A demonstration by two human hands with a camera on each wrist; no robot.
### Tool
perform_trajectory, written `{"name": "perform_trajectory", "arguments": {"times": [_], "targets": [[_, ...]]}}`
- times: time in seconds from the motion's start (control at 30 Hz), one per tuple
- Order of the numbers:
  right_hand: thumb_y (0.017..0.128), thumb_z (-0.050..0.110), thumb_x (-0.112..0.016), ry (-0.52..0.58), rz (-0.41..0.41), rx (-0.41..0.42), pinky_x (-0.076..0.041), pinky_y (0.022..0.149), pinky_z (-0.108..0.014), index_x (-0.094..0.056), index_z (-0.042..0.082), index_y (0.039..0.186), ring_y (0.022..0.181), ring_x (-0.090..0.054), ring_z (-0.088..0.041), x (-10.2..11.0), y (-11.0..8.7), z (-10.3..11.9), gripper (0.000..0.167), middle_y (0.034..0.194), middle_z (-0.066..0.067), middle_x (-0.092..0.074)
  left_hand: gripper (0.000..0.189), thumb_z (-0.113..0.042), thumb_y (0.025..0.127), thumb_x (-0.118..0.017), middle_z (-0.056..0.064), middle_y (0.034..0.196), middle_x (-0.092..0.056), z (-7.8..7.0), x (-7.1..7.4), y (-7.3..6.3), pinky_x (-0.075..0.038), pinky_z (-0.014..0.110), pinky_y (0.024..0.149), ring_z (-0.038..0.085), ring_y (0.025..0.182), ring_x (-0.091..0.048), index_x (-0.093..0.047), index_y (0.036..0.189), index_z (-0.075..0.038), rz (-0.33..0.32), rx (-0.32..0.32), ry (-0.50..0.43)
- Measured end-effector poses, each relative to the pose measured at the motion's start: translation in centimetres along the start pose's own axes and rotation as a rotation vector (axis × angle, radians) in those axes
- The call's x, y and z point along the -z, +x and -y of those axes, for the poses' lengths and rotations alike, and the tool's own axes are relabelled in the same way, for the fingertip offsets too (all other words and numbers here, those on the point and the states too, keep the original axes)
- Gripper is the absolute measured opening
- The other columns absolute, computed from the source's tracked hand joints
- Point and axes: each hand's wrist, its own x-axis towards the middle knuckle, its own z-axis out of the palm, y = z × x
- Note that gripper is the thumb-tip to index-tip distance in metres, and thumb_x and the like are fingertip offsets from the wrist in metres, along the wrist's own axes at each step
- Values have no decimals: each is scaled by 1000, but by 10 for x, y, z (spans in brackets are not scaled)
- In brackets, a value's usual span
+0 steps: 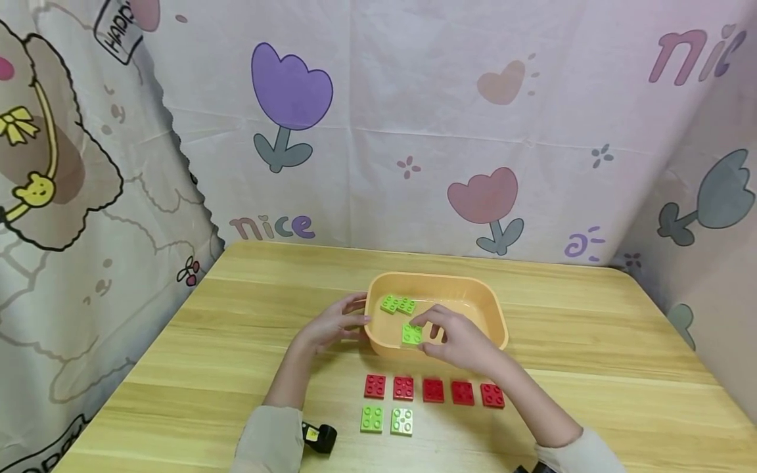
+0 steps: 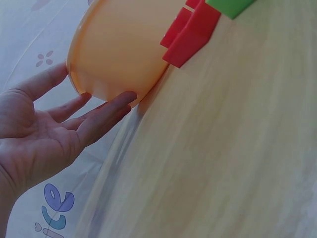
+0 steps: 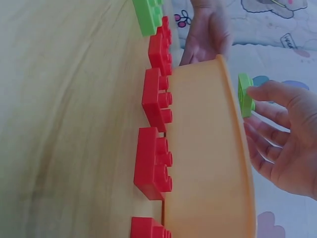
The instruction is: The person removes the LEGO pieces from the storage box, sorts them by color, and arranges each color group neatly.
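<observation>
A light-orange plastic tub (image 1: pixel 437 279) stands on the table with two green toy bricks (image 1: pixel 397 304) inside at its left. At the tub's left end, my left hand (image 1: pixel 337 323) has its extended fingers against the outer wall and its thumb at the rim. My right hand (image 1: pixel 458 335) pinches another green toy brick (image 3: pixel 245 95) between thumb and fingertips, just above the tub's near rim. From the right wrist, that brick shows raised beyond the rim, its studs turned sideways.
Several red toy bricks (image 1: pixel 434 390) form a row in front of the tub. Nearer me, two more green toy bricks (image 1: pixel 386 420) lie below the row's left end. A printed cloth (image 1: pixel 378 197) hangs behind the wooden table (image 1: pixel 248 368).
</observation>
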Motion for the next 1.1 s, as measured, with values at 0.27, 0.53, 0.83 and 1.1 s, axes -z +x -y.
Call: {"name": "perform_trajectory", "arguments": {"times": [0.27, 0.53, 0.83, 1.1], "targets": [[77, 13, -72, 38, -21, -9, -49, 59, -22, -63, 19, 108, 77, -52, -8, 3, -19, 9, 33, 98, 14, -55, 62, -4, 89, -54, 25, 145, -21, 1, 0, -1, -46, 48, 88, 42, 120, -40, -21, 142, 2, 16, -10, -13], [76, 9, -71, 44, -43, 20, -50, 62, -23, -63, 18, 108, 77, -53, -13, 7, -39, 15, 35, 98, 13, -55, 62, -4, 89, -54, 25, 145, -22, 2, 0, 0, -46, 48, 88, 42, 120, -40, -22, 142, 1, 12, -6, -8], [75, 4, -71, 75, -49, 89, -49, 57, -23, -62, 19, 110, 76, -52, -11, 3, -61, 16, 39, 99, 12, -56, 61, -3, 89, -53, 24, 145, -22, 0, -1, 0, -47, 47, 88, 41, 120, -40, -23, 143, 0, 9, 0, -1], [71, -1, -71, 89, -61, 179, -49, 54, -21, -61, 14, 110, 70, -52, -10, -6, -78, 14, 43, 96, 9, -55, 61, -3, 89, -54, 23, 145, -23, 0, 0, 1, -49, 45, 85, 40, 118, -43, -25, 142, -1, -8, 2, -1]]}}
